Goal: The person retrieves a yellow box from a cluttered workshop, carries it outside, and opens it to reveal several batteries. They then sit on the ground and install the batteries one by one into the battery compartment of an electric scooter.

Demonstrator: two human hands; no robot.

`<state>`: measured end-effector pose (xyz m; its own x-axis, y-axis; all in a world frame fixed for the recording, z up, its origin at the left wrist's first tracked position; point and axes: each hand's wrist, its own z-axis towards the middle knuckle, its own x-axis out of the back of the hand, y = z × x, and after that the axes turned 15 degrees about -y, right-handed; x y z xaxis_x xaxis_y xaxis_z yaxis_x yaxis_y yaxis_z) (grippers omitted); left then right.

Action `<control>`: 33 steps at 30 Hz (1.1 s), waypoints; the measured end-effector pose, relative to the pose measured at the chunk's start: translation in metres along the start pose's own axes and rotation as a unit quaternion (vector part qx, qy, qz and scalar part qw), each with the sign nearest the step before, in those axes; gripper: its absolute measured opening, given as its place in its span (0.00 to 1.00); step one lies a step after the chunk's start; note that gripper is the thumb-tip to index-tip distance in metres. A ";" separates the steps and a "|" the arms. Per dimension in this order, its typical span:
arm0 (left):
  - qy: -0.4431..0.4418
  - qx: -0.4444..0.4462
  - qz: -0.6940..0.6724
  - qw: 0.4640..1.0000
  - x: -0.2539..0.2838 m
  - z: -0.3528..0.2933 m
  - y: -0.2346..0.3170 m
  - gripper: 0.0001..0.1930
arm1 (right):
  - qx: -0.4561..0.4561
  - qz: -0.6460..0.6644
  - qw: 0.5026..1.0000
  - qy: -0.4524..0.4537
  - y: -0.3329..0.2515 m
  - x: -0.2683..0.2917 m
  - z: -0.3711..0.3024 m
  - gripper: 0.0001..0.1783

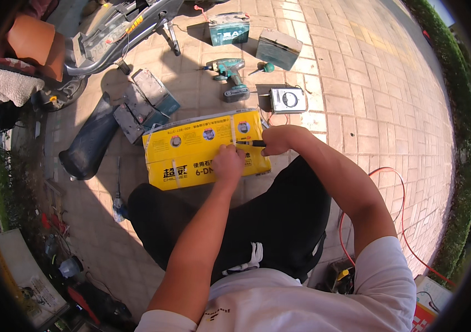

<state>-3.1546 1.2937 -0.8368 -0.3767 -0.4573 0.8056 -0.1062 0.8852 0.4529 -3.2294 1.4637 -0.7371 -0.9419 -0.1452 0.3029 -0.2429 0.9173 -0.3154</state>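
In front of my knees lies a yellow carton (160,156) bound with white plastic straps (232,126). My left hand (228,162) rests on the carton's top beside one strap, its fingers bent inward; what they pinch, if anything, is hidden. My right hand (279,139) is closed round a slim black-handled tool (255,143) at the carton's right end. The tool points left, its tip close to the strap and my left fingertips. Its exact kind cannot be made out.
Beyond the carton lie a teal cordless drill (230,74), a green-handled screwdriver (264,67) and a white meter-like box (288,100). Used batteries (230,29) stand farther off. A scooter frame (119,41) is at upper left; a red cable (401,221) curves at right.
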 end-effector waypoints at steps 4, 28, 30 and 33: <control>0.018 0.001 -0.053 0.998 -0.006 -0.003 -0.002 0.11 | -0.037 -0.014 0.998 -0.053 -0.005 0.014 -0.001 0.27; -0.050 -0.044 -0.130 0.989 0.001 -0.003 -0.015 0.13 | -0.063 0.235 0.968 -0.055 0.015 -0.039 0.040 0.19; -0.046 -0.045 -0.130 0.989 0.000 -0.003 -0.018 0.13 | -0.066 0.220 0.973 0.007 0.010 -0.050 0.039 0.17; -0.047 -0.048 -0.127 0.990 0.001 -0.002 -0.015 0.13 | -0.080 0.180 0.973 0.121 0.009 -0.072 0.044 0.20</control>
<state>-3.1510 1.2801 -0.8422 -0.4330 -0.6499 0.6246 -0.1214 0.7287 0.6740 -3.1741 1.4658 -0.8008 -0.8721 0.2703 0.4078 0.1502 0.9412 -0.3027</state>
